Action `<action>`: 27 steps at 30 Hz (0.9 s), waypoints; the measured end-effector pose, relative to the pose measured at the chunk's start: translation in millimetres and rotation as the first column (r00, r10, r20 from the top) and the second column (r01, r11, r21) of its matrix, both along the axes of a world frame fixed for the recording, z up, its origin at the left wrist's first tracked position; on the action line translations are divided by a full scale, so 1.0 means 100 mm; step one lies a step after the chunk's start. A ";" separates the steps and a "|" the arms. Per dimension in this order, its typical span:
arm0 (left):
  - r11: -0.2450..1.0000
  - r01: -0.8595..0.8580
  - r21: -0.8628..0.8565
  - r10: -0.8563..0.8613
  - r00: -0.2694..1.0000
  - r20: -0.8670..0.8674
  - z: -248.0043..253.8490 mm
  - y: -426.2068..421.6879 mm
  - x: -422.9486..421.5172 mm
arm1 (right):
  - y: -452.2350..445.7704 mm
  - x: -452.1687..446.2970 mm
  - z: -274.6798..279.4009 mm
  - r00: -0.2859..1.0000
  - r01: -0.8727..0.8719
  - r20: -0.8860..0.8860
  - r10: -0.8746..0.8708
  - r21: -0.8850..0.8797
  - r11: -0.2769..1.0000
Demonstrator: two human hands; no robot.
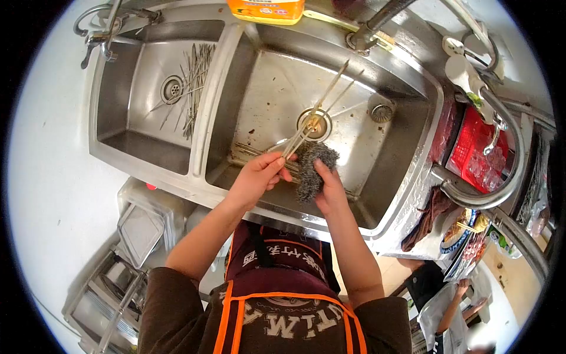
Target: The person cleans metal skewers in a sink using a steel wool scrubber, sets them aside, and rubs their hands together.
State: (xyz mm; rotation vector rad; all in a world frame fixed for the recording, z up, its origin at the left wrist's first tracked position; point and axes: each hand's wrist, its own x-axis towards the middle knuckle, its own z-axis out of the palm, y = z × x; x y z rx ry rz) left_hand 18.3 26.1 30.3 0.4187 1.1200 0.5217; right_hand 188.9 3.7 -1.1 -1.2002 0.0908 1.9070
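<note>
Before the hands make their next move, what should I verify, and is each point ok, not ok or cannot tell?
1. Left hand gripping the held skewers: ok, pinched near one end.
2. Right hand holding the steel-wool scrubber: ok.
3. Larger basin free of debris: not ok, dark bits dot its floor.
4. Smaller basin's drain visible: ok, the skewer pile lies mostly beside it.
5. Held skewers clean: cannot tell at this size.

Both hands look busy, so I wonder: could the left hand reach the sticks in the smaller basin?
Probably yes: only the sink divider seems to lie between the left hand and the stick pile, though that hand already holds other sticks.
</note>
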 end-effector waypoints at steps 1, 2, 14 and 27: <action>1.000 0.007 -0.002 -0.007 1.000 0.003 -0.05 -0.03 0.05 | -0.01 0.00 0.00 1.000 0.007 0.003 -0.007 -0.002 1.000; 1.000 -0.001 -0.007 0.001 1.000 -0.015 -0.11 -0.05 0.09 | 0.00 -0.02 -0.01 1.000 -0.019 0.001 0.019 0.034 0.999; 0.955 0.185 0.231 -0.104 0.941 -0.323 -0.28 -0.28 0.19 | 0.14 0.03 -0.12 0.943 -0.248 0.256 0.212 0.117 0.962; 0.967 0.210 0.144 -0.141 0.912 -0.384 -0.12 -0.30 0.01 | 0.38 0.65 -0.24 0.862 -0.157 0.430 0.270 -0.281 0.947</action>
